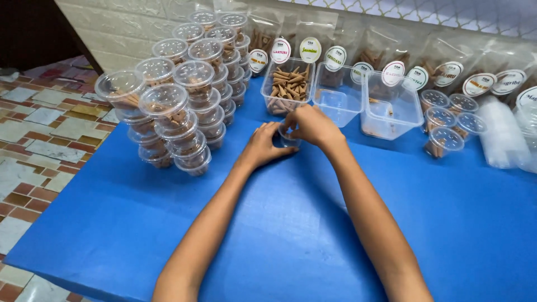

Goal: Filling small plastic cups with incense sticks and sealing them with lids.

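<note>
2 bare hands meet on the blue table, and a small clear plastic cup sits between them. Far to the left stand tall stacks of lidded cups, each with brown cones inside. Next comes the left hand, which lies flat on the table with its fingers curled against the cup's side to keep it from sliding. Then comes the right hand, which bends over the top of the cup with its fingertips down at the rim; I cannot tell if it pinches anything. The cup looks very light, thin and a bit bendy, so it may tip or squash if pressed hard. Its side walls seem the best place to take hold, gently. It stands upright, its mouth points up, and its long line runs up and down. Just behind it is an open tub of brown cones, then 2 clear tubs, and more little cups on the right.
</note>
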